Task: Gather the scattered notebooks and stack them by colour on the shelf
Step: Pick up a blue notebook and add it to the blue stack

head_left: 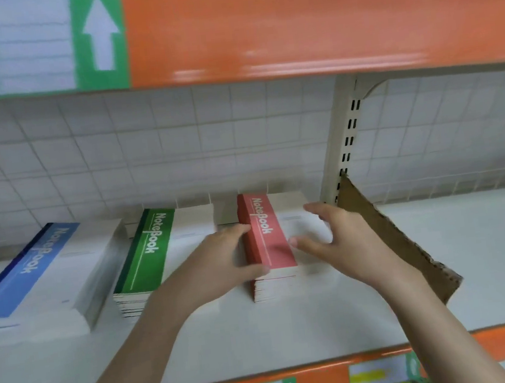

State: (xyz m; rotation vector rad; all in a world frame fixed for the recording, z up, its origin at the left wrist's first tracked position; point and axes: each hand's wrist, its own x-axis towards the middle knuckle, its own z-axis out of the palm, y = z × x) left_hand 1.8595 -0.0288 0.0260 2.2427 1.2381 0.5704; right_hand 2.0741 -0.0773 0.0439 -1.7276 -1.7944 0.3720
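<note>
The shelf (291,322) holds three stacks of notebooks side by side, each a little apart from the next. At the left lies the blue stack (34,279), its near-left corner cut off by the frame edge and its lower sheets smeared by blur. In the middle sits the green stack (145,254), whose right half is covered by the left forearm. At the right, near the upright post (339,150), stands the red stack (269,236); each top cover shows a coloured band with the word NoteBook and a pale panel beside it. The left hand (224,260) lies against the left side of the red stack, fingers fairly straight, the thumb at the near corner; the fingertips are hidden behind the stack's edge. The right hand (342,241) is spread over the right part of the same stack, fingers and thumb apart and only gently bent; whether it touches the cover cannot be told because of blur. Just right of this hand a sheet of cardboard (408,243) leans tilted against the post, its lower part hidden by the right forearm. Behind the stacks runs a white wire grid (145,146). Overhead, an orange rail (304,24) carries a green arrow tag (100,38) and a blurred, unreadable label (8,46).
</note>
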